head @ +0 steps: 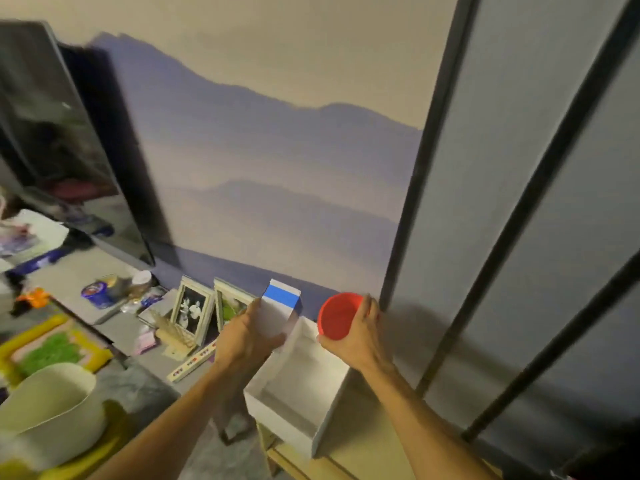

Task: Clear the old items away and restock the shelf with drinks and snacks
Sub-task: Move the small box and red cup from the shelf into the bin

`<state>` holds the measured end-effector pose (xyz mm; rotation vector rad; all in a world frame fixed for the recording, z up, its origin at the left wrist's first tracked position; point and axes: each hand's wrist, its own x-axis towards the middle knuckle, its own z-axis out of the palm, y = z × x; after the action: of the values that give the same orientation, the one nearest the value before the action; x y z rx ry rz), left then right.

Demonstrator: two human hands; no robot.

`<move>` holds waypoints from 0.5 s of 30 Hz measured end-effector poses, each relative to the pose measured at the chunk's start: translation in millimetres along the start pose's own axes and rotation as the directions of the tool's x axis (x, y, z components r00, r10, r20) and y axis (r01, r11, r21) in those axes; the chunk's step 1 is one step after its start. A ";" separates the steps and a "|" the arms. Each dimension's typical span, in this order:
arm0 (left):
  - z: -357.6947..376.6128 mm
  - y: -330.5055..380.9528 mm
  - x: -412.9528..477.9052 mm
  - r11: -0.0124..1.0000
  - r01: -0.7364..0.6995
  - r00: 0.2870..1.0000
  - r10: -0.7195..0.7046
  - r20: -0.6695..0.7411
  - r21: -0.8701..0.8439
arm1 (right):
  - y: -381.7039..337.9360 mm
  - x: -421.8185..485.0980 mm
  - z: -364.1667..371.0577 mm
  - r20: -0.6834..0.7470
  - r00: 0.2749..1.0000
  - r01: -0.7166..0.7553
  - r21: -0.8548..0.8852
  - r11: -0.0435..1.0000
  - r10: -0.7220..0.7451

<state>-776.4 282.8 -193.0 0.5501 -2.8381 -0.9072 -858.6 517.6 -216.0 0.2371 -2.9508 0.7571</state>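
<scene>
My left hand [247, 336] grips a white carton with a blue band [278, 306], held upright above the far end of a white open box [298, 407]. My right hand [360, 332] holds a red cup [336, 315] with its open mouth tilted toward me, just right of the carton and above the box's far right corner. The white box sits on top of a light wooden shelf [360, 441] and has nothing visible inside.
Two framed photos [194, 311] lean against the wall left of the carton. On the grey counter lie a blue tub [96, 294], small packets, a ruler-like strip [188, 365], a cream bowl [52, 407] and a yellow-rimmed tray [52, 348]. A dark screen [69, 161] stands left; grey panels with black bars [519, 220] stand right.
</scene>
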 end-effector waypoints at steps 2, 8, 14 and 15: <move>-32.1 -31.8 -0.9 0.999 0.042 0.996 -0.042 -0.076 -0.002 | -49.7 2.6 10.2 0.047 0.995 0.092 -0.050 0.994 -0.090; -121.2 -139.6 -8.7 0.981 0.186 0.952 -0.192 -0.238 -0.047 | -197.7 4.1 66.6 0.167 0.945 0.285 0.002 0.958 -0.282; -202.1 -257.2 -24.3 0.942 0.329 0.890 -0.335 -0.309 -0.073 | -332.9 -14.5 137.0 0.249 0.869 0.430 0.042 0.902 -0.427; -220.2 -259.5 -33.3 0.934 0.344 0.878 -0.355 -0.322 -0.093 | -352.3 -17.6 149.5 0.262 0.856 0.449 0.050 0.892 -0.445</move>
<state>-619.4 -19.5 -163.8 1.1246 -2.4521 -0.8124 -787.8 142.5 -182.8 1.0619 -2.9444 0.6782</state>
